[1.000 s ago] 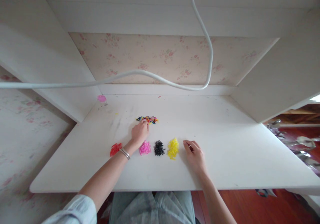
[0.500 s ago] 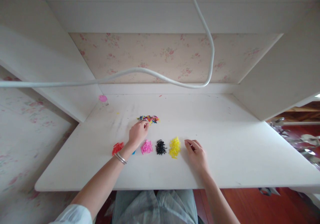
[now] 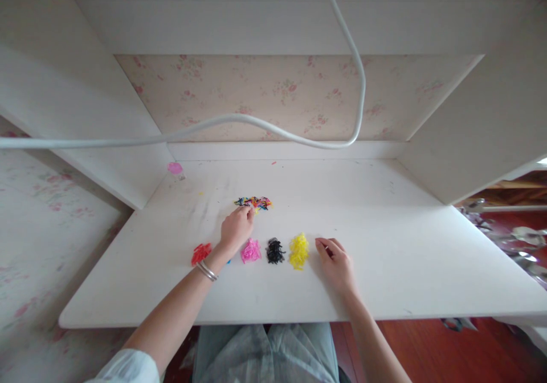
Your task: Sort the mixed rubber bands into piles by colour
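Observation:
A heap of mixed-colour small rubber bands (image 3: 260, 202) lies on the white desk. My left hand (image 3: 236, 230) reaches to its near edge with fingers bent and pressed together; whatever is between the fingertips is hidden. Nearer me is a row of sorted piles: red bands (image 3: 200, 253), pink bands (image 3: 250, 251), black bands (image 3: 275, 251) and yellow bands (image 3: 298, 251). A bit of a blue pile (image 3: 229, 261) shows beside my left wrist, which covers the rest. Just right of the yellow pile, my right hand (image 3: 337, 264) rests on the desk, fingers curled towards the thumb, nothing visible in them.
A white cable (image 3: 239, 119) hangs across the view above the desk (image 3: 384, 269). At the back left corner sits a small pink item (image 3: 175, 168). Side panels (image 3: 474, 115) enclose the desk left and right. Stray specks dot the surface.
Almost nothing differs. The fingers of my left hand have shifted slightly at the edge of the mixed heap; my right hand stays where it was.

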Action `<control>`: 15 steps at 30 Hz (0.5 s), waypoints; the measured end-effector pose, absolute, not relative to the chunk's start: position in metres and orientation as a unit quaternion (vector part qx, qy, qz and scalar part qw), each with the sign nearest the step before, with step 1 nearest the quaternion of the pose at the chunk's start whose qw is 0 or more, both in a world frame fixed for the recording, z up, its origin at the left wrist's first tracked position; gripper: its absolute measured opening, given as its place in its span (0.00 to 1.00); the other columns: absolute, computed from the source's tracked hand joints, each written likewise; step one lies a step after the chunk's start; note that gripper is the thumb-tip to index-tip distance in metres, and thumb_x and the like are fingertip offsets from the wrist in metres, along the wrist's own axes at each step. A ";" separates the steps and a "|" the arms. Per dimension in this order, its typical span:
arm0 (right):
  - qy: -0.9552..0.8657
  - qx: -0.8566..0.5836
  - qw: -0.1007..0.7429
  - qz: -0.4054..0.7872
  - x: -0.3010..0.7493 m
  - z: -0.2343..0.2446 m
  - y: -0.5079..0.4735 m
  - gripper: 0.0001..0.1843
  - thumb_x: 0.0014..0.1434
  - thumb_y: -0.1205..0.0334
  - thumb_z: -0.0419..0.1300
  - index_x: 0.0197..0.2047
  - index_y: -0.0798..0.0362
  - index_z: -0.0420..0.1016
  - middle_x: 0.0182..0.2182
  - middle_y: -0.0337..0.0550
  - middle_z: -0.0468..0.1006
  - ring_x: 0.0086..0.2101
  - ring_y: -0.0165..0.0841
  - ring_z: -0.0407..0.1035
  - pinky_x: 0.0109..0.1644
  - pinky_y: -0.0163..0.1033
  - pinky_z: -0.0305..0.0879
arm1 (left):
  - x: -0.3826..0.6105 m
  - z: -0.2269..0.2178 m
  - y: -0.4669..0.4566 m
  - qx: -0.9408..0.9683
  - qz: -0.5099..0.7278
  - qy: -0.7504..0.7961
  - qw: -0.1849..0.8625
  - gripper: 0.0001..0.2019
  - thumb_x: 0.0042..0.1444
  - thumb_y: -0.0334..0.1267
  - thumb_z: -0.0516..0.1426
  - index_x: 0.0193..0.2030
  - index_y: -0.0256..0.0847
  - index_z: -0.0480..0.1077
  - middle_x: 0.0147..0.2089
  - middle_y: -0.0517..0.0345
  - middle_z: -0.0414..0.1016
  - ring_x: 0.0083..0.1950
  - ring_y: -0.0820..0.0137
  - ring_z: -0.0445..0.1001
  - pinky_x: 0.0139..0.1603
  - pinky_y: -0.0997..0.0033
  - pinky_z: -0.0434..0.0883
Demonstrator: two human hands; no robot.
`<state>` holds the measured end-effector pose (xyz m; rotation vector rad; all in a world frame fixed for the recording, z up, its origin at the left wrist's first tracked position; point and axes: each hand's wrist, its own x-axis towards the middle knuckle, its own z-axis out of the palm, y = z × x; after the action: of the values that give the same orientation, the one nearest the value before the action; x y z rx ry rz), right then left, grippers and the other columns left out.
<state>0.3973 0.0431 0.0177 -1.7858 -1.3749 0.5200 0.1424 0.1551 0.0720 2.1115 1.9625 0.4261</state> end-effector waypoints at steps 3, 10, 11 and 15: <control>-0.547 -0.705 0.401 0.207 0.398 0.018 0.043 0.25 0.61 0.43 0.47 0.38 0.52 0.77 0.35 0.46 0.76 0.28 0.32 0.67 0.35 0.36 0.63 | 0.142 0.072 0.156 0.716 0.150 0.671 0.120 0.19 0.64 0.48 0.42 0.42 0.44 0.72 0.45 0.54 0.76 0.43 0.68 0.73 0.41 0.72 0.63; -0.543 -0.706 0.406 0.205 0.398 0.017 0.044 0.22 0.61 0.45 0.49 0.37 0.51 0.78 0.34 0.44 0.76 0.28 0.30 0.67 0.34 0.35 0.62 | 0.143 0.072 0.155 0.710 0.185 0.663 0.147 0.17 0.64 0.45 0.44 0.39 0.43 0.72 0.44 0.53 0.76 0.43 0.68 0.73 0.42 0.72 0.63; -0.540 -0.706 0.409 0.207 0.396 0.020 0.044 0.22 0.61 0.45 0.49 0.37 0.51 0.78 0.34 0.44 0.76 0.27 0.30 0.66 0.33 0.35 0.62 | 0.144 0.073 0.154 0.711 0.194 0.658 0.154 0.17 0.63 0.45 0.44 0.39 0.43 0.72 0.44 0.53 0.76 0.43 0.69 0.73 0.43 0.72 0.64; -0.557 -0.687 0.414 0.216 0.380 0.042 0.049 0.21 0.62 0.46 0.49 0.38 0.50 0.77 0.34 0.43 0.76 0.26 0.29 0.66 0.32 0.35 0.62 | 0.145 0.079 0.146 0.712 0.236 0.632 0.195 0.17 0.63 0.45 0.45 0.39 0.41 0.72 0.41 0.54 0.77 0.42 0.70 0.73 0.44 0.73 0.64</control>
<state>0.3795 0.0486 0.0418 -1.7271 -1.4008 0.5418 0.1453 0.1459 0.0794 1.9966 1.7715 0.6614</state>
